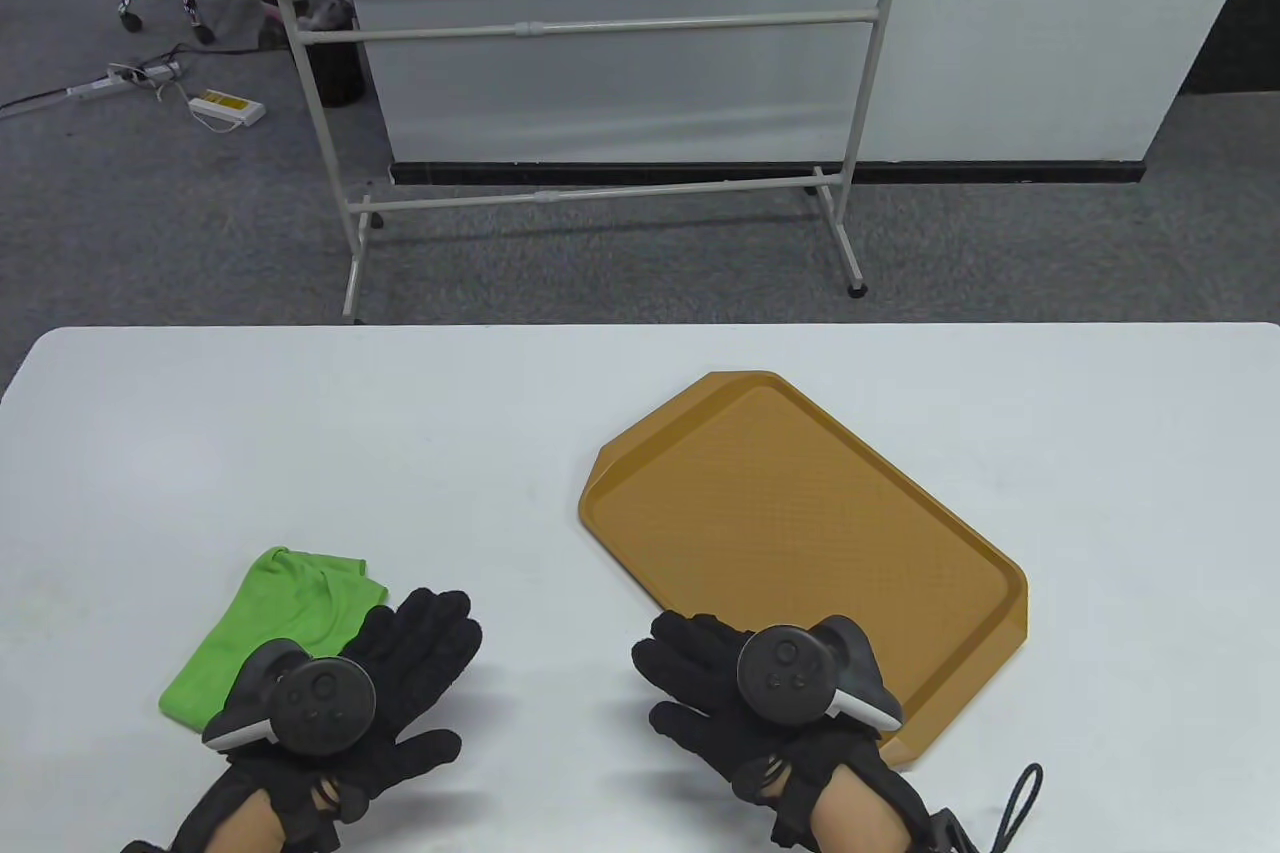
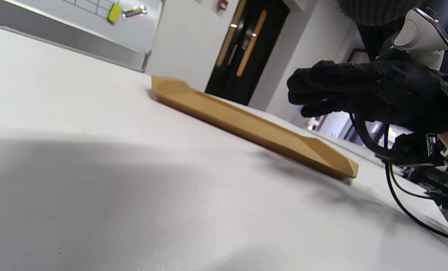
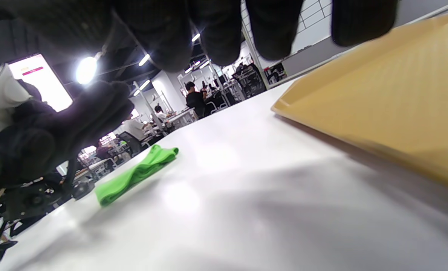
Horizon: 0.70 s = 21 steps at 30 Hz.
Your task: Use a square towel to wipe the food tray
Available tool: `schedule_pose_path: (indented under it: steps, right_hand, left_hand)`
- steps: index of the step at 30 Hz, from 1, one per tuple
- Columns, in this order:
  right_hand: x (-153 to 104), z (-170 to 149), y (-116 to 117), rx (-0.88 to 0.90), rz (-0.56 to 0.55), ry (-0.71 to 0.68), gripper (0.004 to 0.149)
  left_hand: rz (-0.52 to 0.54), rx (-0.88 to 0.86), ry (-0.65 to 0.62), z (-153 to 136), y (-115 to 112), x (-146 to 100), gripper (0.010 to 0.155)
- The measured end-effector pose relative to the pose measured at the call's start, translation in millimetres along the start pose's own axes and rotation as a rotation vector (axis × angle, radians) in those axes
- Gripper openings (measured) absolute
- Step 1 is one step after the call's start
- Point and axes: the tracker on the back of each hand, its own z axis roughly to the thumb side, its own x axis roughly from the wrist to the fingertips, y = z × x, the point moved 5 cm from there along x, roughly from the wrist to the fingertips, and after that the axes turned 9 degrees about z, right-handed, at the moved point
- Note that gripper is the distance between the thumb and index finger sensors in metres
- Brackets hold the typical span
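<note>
- Towel (image 1: 275, 628), green and crumpled, lies at the lower left of the table (image 1: 300, 433); the left hand (image 1: 350, 693) hovers at its right edge, fingers spread, gripping nothing.
- Tray (image 1: 800, 533), tan, sits diagonally right of centre.
- Right hand (image 1: 760, 683), open and empty, overlaps the tray's near corner; contact seems unlikely, though unclear.

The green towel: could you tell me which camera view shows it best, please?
The table view: the towel lies crumpled beside the left hand, mostly visible from above. The right wrist view shows it edge-on; the left wrist view misses it.
</note>
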Motion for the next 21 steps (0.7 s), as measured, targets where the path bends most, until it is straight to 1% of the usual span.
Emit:
schedule_pose_path:
  steps: [2,5,8,10,11,14,16,17,20,21]
  right_hand:
    - [-0.5,-2.7,-0.2,0.003,-0.002,0.032,0.068]
    - [-3.1,-11.6,-2.6,-0.011,-0.017,0.114,0.069]
    - [-10.0,-33.2,-11.0,-0.021,-0.067,0.251,0.071]
    - [-19.3,-55.4,-17.5,-0.01,-0.118,0.394,0.073]
    - [-26.7,-70.1,-20.2,0.003,-0.137,0.494,0.075]
    - [-52.2,-113.7,-23.4,0.039,-0.129,0.776,0.079]
    - [-69.3,-139.1,-23.8,0.058,-0.106,0.925,0.08]
    - [-80.0,-151.2,-25.1,0.062,-0.112,1.009,0.079]
    - [-108.8,-175.0,-27.9,0.088,-0.128,1.213,0.08]
    - [-117.3,-180.3,-28.9,0.101,-0.136,1.26,0.079]
  left_hand:
    - [-0.004,0.0,0.001,-0.1,-0.5,0.0,0.086]
    - [-0.008,0.003,0.002,-0.1,-0.9,-0.1,0.086]
    - [-0.008,0.003,0.002,-0.3,-0.9,-0.1,0.086]
    - [-0.007,0.004,0.004,-0.7,-0.6,-0.2,0.086]
    - [-0.006,0.005,0.005,-0.9,-0.5,-0.3,0.086]
    - [-0.01,0.004,0.009,-1.5,-1.1,0.0,0.086]
    - [-0.014,0.006,0.011,-1.5,-2.0,0.6,0.086]
    - [-0.016,0.008,0.011,-1.2,-2.5,1.0,0.086]
    - [-0.018,0.014,0.01,0.4,-2.7,1.7,0.085]
    - [-0.016,0.016,0.01,0.9,-2.3,1.7,0.085]
